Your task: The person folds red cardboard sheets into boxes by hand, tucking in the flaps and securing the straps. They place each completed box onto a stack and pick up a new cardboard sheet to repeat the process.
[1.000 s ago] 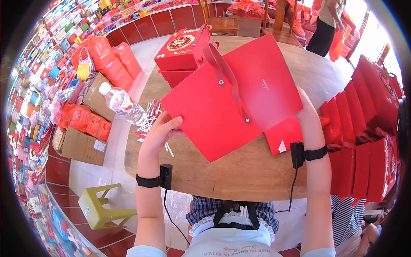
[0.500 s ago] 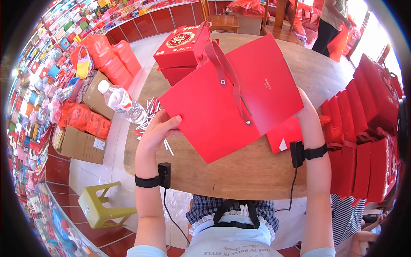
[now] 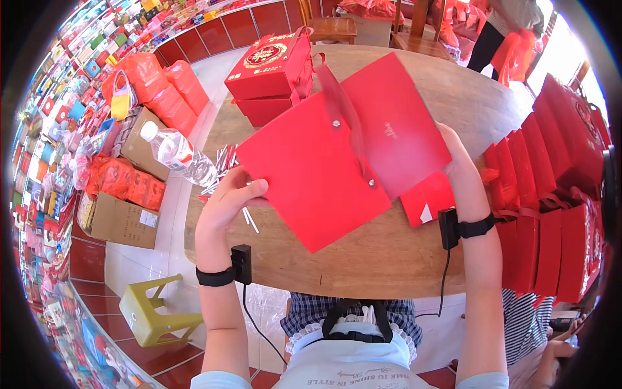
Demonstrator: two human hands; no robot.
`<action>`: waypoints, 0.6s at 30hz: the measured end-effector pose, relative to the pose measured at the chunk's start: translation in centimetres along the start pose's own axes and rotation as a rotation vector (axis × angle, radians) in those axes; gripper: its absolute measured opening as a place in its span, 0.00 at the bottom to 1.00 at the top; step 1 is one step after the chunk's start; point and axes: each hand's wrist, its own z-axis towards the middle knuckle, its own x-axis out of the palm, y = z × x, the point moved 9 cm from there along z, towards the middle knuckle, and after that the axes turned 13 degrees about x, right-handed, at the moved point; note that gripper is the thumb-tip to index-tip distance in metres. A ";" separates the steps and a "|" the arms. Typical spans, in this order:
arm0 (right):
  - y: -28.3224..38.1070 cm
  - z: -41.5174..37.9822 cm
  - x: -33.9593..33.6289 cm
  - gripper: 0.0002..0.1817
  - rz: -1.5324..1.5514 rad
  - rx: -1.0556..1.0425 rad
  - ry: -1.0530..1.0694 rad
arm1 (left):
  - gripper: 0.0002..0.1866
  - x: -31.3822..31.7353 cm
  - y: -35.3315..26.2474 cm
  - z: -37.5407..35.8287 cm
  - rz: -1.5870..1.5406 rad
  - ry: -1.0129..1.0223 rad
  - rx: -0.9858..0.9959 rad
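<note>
A red gift box [image 3: 304,172] with a ribbon handle [image 3: 348,107] fixed by metal rivets is held tilted above the wooden table [image 3: 311,275]. My left hand [image 3: 225,201] grips its left corner, thumb on the front face and the other fingers partly hidden behind. On the opposite side my right hand [image 3: 457,152] holds the right edge, most of its fingers out of sight behind the panel. Below that edge lies a flat red card piece [image 3: 416,201] with a white triangle. Thin white and red sticks [image 3: 250,220] are scattered beside my left hand.
A water bottle [image 3: 180,155] stands at the table's left. Finished-looking red boxes [image 3: 267,71] sit at the back, and several more [image 3: 551,240] line the right side. A green stool [image 3: 155,311] is on the floor. Another person [image 3: 512,26] stands at the back right.
Both hands and the gift box have shifted slightly left, with the right-hand panel swinging a little. The ribbon handle is blurred by motion. The person at the back has moved slightly.
</note>
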 end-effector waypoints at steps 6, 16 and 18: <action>-0.4 -2.0 3.4 0.15 0.062 0.058 0.164 | 0.30 1.4 -0.3 0.4 0.006 0.032 0.004; -2.9 -0.6 5.1 0.20 -0.367 0.000 0.103 | 0.30 4.1 0.1 0.4 -0.122 0.145 0.076; -1.8 -0.9 6.1 0.18 -0.661 -0.297 0.009 | 0.29 3.7 0.3 0.5 -0.110 0.090 0.067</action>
